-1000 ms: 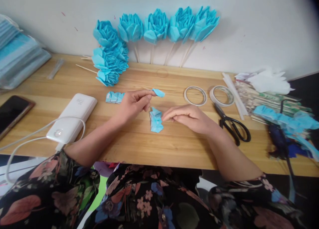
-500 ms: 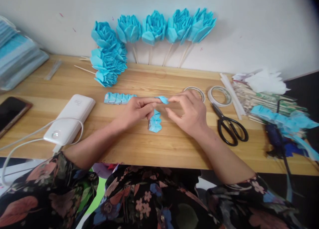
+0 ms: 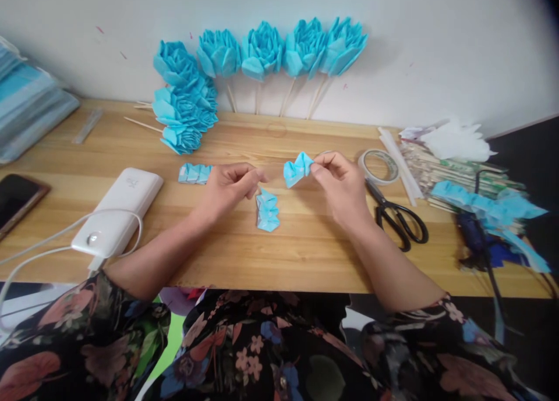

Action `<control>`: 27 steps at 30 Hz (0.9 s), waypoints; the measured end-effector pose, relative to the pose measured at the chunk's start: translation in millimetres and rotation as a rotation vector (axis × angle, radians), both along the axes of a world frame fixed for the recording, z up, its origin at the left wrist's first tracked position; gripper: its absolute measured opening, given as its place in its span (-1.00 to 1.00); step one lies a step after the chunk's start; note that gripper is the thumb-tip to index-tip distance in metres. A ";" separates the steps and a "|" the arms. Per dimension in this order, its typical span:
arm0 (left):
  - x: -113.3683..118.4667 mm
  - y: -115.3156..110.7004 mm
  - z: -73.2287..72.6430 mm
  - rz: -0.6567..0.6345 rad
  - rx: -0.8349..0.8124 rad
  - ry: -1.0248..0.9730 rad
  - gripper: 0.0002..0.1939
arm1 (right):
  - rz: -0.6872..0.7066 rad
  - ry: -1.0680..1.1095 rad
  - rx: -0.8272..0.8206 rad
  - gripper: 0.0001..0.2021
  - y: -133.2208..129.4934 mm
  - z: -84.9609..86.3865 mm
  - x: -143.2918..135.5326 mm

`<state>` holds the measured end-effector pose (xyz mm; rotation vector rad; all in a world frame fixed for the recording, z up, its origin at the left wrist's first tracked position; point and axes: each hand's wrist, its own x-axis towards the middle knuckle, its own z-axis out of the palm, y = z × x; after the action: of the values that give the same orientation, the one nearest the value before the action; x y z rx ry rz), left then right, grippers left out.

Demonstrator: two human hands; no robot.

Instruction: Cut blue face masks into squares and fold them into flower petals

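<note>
Several blue flowers (image 3: 262,50) look done; 2 folded strips (image 3: 267,212) + folded piece (image 3: 295,170) pinched in R hand (image 3: 343,185) prob unfinished; L hand (image 3: 229,184) fingers curled, can't tell if tips meet

Soft light, faint shadows on the wall (image 3: 419,57), blackened upper-right corner.

Wooden table (image 3: 301,261): folded blue strip (image 3: 267,210), power bank (image 3: 117,209), scissors (image 3: 386,203), phone (image 3: 18,200).
</note>
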<state>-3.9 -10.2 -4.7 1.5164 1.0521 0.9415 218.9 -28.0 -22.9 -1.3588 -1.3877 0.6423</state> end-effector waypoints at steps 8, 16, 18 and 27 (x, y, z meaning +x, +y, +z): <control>11.0 4.3 -23.4 -0.159 0.014 -0.046 -0.59 | 0.053 0.270 -0.150 -0.92 -4.9 3.8 -13.6; 9.4 2.1 -15.9 -0.146 -0.070 -0.042 -0.79 | 0.118 0.345 -0.218 -0.92 -6.0 1.7 -19.2; 7.7 3.6 -14.3 -0.104 -0.117 -0.060 -0.76 | 0.125 0.377 -0.247 -0.91 -5.5 0.4 -17.7; 7.9 3.1 -11.1 -0.048 -0.275 -0.218 -0.64 | 0.162 0.416 -0.271 -0.88 -4.6 1.0 -16.3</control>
<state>3.9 -7.1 -15.9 1.1800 0.9415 0.8680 202.6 -32.6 -21.8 -1.2346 -1.1047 1.1845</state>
